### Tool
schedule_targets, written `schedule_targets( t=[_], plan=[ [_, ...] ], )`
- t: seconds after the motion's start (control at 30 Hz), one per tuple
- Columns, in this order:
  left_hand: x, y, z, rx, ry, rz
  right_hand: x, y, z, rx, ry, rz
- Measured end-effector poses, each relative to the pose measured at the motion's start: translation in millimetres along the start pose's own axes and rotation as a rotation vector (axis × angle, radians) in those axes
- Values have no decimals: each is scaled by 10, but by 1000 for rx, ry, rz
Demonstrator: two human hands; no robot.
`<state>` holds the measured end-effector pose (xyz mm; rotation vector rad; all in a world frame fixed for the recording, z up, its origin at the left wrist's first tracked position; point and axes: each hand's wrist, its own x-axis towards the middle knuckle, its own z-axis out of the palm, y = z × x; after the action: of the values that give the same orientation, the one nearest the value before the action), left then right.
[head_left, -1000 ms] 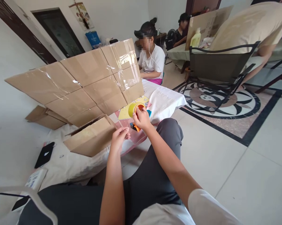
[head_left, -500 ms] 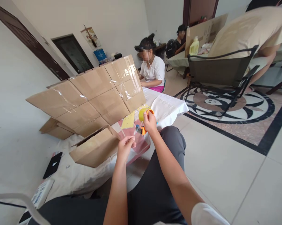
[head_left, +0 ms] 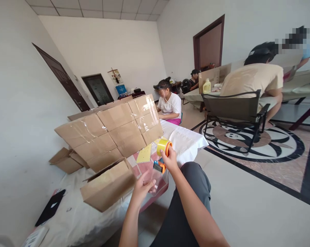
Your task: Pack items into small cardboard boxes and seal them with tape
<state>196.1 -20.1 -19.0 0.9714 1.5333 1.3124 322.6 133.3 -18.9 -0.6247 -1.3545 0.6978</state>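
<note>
My right hand (head_left: 170, 160) grips a tape dispenser (head_left: 167, 148) with an orange frame, a yellowish roll and a dark cutter end that points down and left. Below and to its left is my left hand (head_left: 144, 185), slightly blurred, with a clear tape strip (head_left: 155, 187) showing at its pinched thumb and fingers. Whether the strip still joins the roll is hard to see. An upright cardboard box (head_left: 110, 185) stands on the table just left of my left hand. Past my hands, a yellow sheet (head_left: 144, 154) lies on the pink-patterned cloth.
A tall taped cardboard partition (head_left: 124, 132) crosses the table. More cardboard (head_left: 66, 160) leans at the left, near a black pouch (head_left: 50, 207). Across the partition sits a person in a white shirt (head_left: 172, 104). On the right, another person bends forward on a folding chair (head_left: 232, 108).
The view has tilted up, so everything sits lower in the picture. My left hand has loosened its pinch a little, and the dispenser has turned slightly in my right hand.
</note>
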Motion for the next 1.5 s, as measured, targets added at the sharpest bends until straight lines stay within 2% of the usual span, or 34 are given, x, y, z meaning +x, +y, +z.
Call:
schedule_targets(
  t=[0.1,0.17,0.33,0.5,0.6,0.7,0.77,0.87,1.0,1.07,1.13,1.27,1.4,1.5],
  plan=[
    [-17,-2,-123,72,-61,-6,-16,-12,19,-14,-34,-63],
    [-41,16,-186,98,-53,23,-26,-14,42,-7,-44,-89],
    [-139,131,-213,220,87,247,-31,9,44,12,-16,-117],
    [-206,223,-164,286,152,280,-50,24,-22,-22,54,-154],
    [-165,171,-147,288,164,261,-112,-32,25,51,85,-92],
    [-79,45,-138,312,215,282,-159,-171,104,204,134,29],
    [-22,-46,-145,334,262,317,-143,-277,109,344,231,148],
    [37,-132,-182,310,279,328,-38,-356,-12,479,403,285],
    [45,-95,-238,211,365,337,109,-247,-265,358,478,206],
    [18,-31,-236,203,410,379,121,-176,-321,276,460,145],
    [-17,31,-198,202,385,440,84,-142,-305,213,397,91],
    [-66,87,-41,92,189,496,-65,-181,-145,118,198,-27],
    [-67,67,85,-63,74,341,-172,-235,-17,36,57,-132],
    [-52,49,82,-108,36,210,-192,-251,19,27,29,-146]
  ],
)
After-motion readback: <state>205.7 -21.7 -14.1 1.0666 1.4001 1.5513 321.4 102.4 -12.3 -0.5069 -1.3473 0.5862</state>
